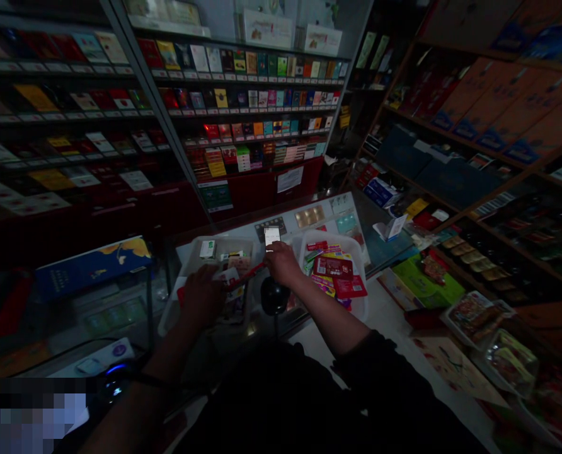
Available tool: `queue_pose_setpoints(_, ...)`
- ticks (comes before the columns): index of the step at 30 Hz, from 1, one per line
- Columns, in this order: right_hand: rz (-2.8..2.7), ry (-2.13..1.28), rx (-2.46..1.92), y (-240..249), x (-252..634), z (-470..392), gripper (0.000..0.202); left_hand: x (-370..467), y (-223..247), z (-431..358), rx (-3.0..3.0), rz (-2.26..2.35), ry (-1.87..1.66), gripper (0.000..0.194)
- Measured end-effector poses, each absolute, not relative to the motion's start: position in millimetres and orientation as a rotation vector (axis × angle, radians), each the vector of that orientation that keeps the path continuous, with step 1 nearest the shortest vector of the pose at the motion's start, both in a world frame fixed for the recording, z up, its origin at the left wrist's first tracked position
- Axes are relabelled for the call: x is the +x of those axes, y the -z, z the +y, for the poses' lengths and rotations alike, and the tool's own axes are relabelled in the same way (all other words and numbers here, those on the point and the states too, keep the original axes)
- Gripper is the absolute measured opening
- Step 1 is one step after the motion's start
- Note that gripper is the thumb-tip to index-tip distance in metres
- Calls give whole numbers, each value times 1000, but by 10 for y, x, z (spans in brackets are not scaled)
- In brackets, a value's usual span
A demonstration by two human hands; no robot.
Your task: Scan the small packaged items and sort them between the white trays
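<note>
My right hand (281, 265) is closed at the lower end of a phone (272, 238) with a bright white screen. My left hand (204, 295) lies in shadow over the left plastic tray (167, 320), its fingers near a small pale packet; I cannot tell whether they grip it. A thin red strip (250, 273) runs between the two hands, and what holds it is unclear. Just below my right hand stands a round black device (274, 296) on the glass counter. To the right, a white tray (360, 306) holds red packets (332, 268) and other colourful ones.
A large blue box (92, 268) lies on the counter at left. Cigarette shelves (252, 81) line the far wall. On the right are a green box (425, 280), clear tubs of packets (474, 315) and shelves of orange cartons (508, 107). A blue-lit device (115, 378) is at lower left.
</note>
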State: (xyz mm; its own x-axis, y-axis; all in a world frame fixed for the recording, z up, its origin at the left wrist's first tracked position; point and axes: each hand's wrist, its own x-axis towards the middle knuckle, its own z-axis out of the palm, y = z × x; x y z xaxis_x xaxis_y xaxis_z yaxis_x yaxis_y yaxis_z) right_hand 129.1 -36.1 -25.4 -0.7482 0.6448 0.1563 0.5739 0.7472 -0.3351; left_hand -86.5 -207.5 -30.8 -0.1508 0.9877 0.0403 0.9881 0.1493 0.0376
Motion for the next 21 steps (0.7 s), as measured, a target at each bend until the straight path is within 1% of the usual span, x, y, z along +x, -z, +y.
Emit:
queue_pose_setpoints(5,-2820,-296,-854,167,945,-421,17,-744,365,-2342,-2013,-2432,41,26)
queue_pose_setpoints(13,-2908,-257,-785,141,665,-659,21,-716,530,-2570,-1991,-2477,170,34)
queue_pose_setpoints(17,-2915,-245,-789,145,683,-737,23,-749,472,-2567,-2035,-2427,166,30)
queue_pose_setpoints(21,-2835,-249,-808,70,827,-791,21,-708,342,-2461,-2089,-2331,262,25)
